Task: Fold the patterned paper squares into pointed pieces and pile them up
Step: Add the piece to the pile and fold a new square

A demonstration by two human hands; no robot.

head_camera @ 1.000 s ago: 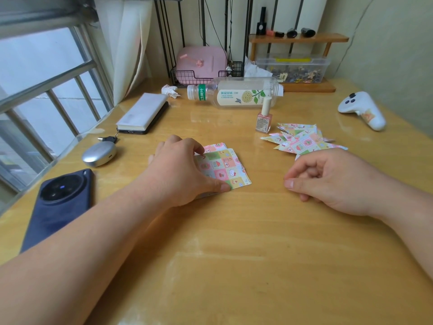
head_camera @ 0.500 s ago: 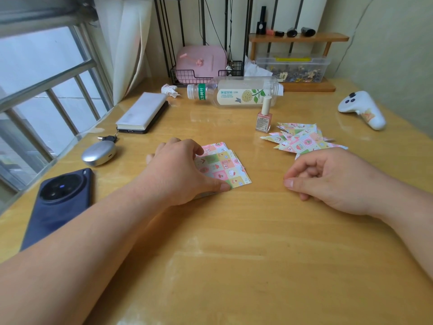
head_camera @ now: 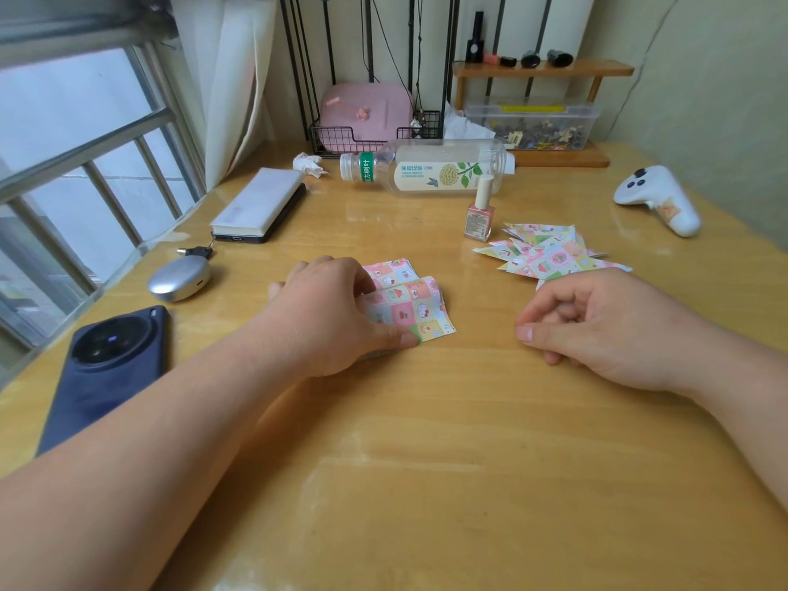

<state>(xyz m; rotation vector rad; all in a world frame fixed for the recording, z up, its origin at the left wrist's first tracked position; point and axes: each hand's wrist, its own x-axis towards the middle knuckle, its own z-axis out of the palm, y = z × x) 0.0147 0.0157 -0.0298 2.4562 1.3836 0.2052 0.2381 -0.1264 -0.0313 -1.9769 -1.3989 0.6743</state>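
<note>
A small stack of patterned paper squares [head_camera: 409, 305] lies on the wooden table, left of centre. My left hand [head_camera: 328, 317] covers the stack's left side and pinches the top square between thumb at the near corner and fingers at the far edge, so that sheet bows upward. A pile of folded pointed pieces [head_camera: 550, 253] in the same pattern lies to the right, further back. My right hand [head_camera: 605, 326] rests on the table just in front of that pile, fingers loosely curled, holding nothing.
A pink nail polish bottle [head_camera: 479, 215] stands left of the pile. Behind it lies a plastic bottle [head_camera: 430, 166]. A white controller [head_camera: 659, 198] sits far right. On the left are a dark phone [head_camera: 111, 368], a silver case [head_camera: 179, 277] and a notebook [head_camera: 260, 204].
The top square has risen and curled between my left thumb and fingers. My right hand has stayed where it was.
</note>
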